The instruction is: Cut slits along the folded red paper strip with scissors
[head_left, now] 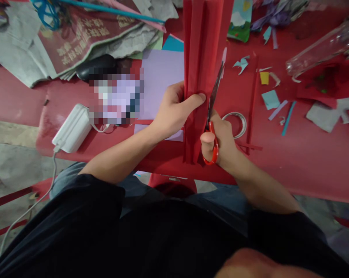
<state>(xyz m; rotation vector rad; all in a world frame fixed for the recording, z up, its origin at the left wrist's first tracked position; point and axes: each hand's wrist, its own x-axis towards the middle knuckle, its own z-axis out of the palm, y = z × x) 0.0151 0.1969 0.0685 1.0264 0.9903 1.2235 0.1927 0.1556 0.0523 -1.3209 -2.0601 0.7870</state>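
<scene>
A long folded strip of red paper [201, 46] stands lengthwise in front of me, its lower end near the table's front edge. My left hand [176, 110] grips it from the left, thumb on top and fingers behind. In my right hand [222, 141] are scissors [214, 96] with red handles, the thumb through one loop. Their dark blades point up and away along the right edge of the red paper and look nearly closed. Lilac paper sheets [159, 83] lie under and left of my left hand.
On the red table [301, 162] are a roll of tape [243, 125], paper scraps [270, 99] and a clear plastic bottle [316, 50] at right. Leftward lie a white power bank [73, 129] with a cable, a dark mouse-like object [96, 66] and newspaper [24, 46].
</scene>
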